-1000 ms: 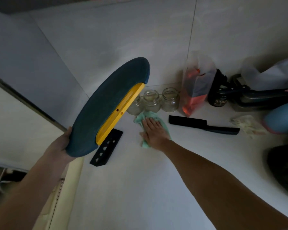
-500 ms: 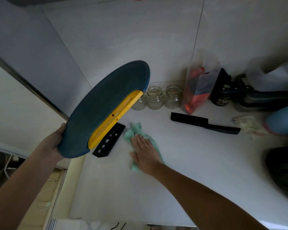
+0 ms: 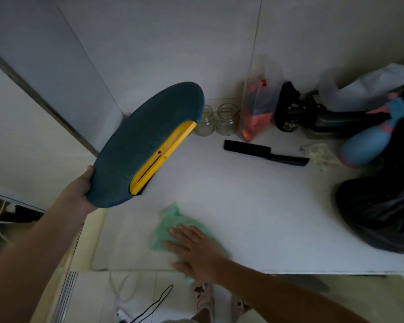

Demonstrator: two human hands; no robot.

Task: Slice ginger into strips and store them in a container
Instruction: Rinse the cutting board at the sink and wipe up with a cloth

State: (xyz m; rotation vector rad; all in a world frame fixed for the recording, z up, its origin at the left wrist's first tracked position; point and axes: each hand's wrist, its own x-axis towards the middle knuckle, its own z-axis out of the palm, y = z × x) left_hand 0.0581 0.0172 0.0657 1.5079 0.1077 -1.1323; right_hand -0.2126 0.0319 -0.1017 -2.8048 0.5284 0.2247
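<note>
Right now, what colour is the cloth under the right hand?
Pale green crumpled cloth, best in head view.

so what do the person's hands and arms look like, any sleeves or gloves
The left hand and right hand are bare: no gloves, rings or watch show. Both forearms are bare too, no sleeve in view. Dim light could hide small marks.

Right hand [image 3: 196, 250], pressing flat on the green cloth [image 3: 170, 227], has swept with it from just in front of the glass jars [image 3: 228, 122] to the near edge of the worktop [image 3: 254, 194], well apart from them. The blue board [image 3: 145, 145] now hides the leftmost jar.
</note>
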